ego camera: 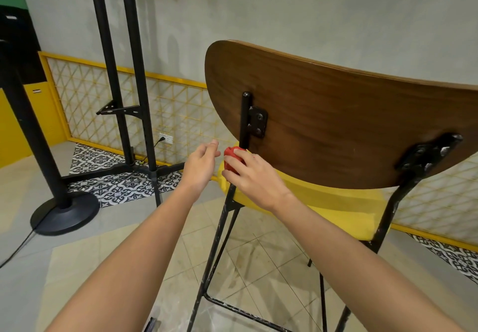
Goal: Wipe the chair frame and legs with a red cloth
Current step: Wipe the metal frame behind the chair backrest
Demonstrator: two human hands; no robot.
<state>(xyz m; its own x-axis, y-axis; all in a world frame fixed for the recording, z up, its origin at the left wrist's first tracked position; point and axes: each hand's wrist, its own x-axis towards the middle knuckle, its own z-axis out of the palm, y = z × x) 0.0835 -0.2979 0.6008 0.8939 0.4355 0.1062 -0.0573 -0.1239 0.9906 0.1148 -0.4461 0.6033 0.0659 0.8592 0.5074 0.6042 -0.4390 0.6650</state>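
Chair (336, 129) from behind, filling the right half of the view: dark wooden backrest (362, 114) bolted through black brackets (257, 122) to a black metal frame (245, 119), yellow seat (336, 202) below, thin scuffed legs (214, 249) down to pale floor tiles (258, 259). Left of it, two tall black poles (134, 73) and a thicker post on a round base (64, 212), near the patterned tile strip along the wall. Right hand (254, 176) at the seat's rear left corner, just under the backrest's lower edge, fingers curled over the red cloth (231, 159) and clamping it against the frame's left upright. Left hand (200, 166) just beside the cloth, fingers relaxed, slightly bent, holding nothing; contact with the cloth unclear. Cloth bunched into a small wad, mostly covered by fingers, touching the upright. Small white wall socket (166, 139) low on the far wall, plug in it.
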